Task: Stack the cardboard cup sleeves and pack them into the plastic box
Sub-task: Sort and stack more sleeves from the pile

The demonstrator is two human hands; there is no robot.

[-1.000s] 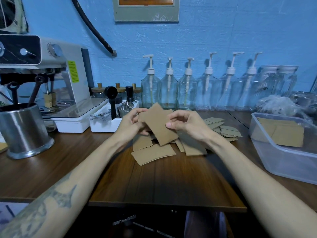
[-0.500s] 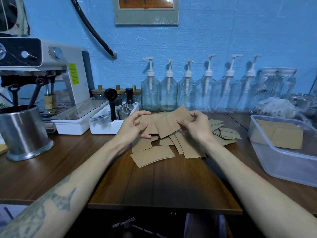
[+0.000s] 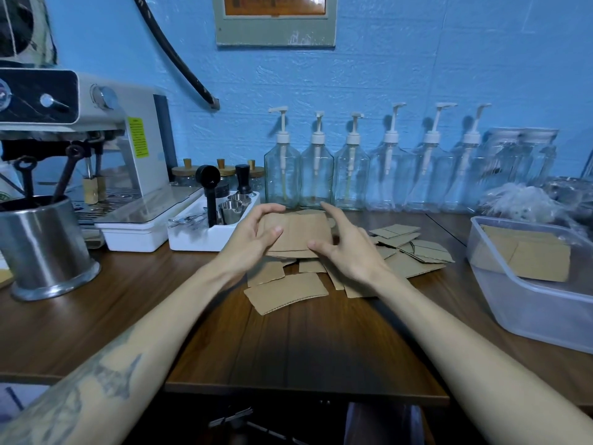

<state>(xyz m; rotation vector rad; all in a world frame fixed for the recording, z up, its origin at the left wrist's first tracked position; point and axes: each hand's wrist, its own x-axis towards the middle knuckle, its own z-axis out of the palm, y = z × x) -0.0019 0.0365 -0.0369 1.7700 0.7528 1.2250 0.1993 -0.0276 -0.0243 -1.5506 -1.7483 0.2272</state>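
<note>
While the gathering step is in hand, I log the scene from my remote seat, nearest item first.

Item: wooden table (image 3: 305,348), bare at its near edge.

Item: one loose sleeve (image 3: 286,292) lying flat, nearest me, in front of the heap.

Item: heap of sleeves (image 3: 414,258), scattered flat and overlapping, behind and to the right of that loose one.

Item: left hand (image 3: 248,240), thumb on top and fingers curled round the left edge of the small stack (image 3: 296,232), which is held just above the heap.

Item: right hand (image 3: 345,248), thumb tip on the stack's near edge, fingers arched over its right side. I cannot tell how firmly those fingers bear on it.

Item: plastic box (image 3: 526,311), on the table to the right, well apart from the hands; some sleeves already lie inside it.

Item: row of pump bottles (image 3: 316,175), along the blue wall.

Judgement: stacking is partly done and packing has begun. The next move, as I read it, calls for squaring the held edges, then adding another sleeve from the heap or carrying the stack right to the box.
</note>
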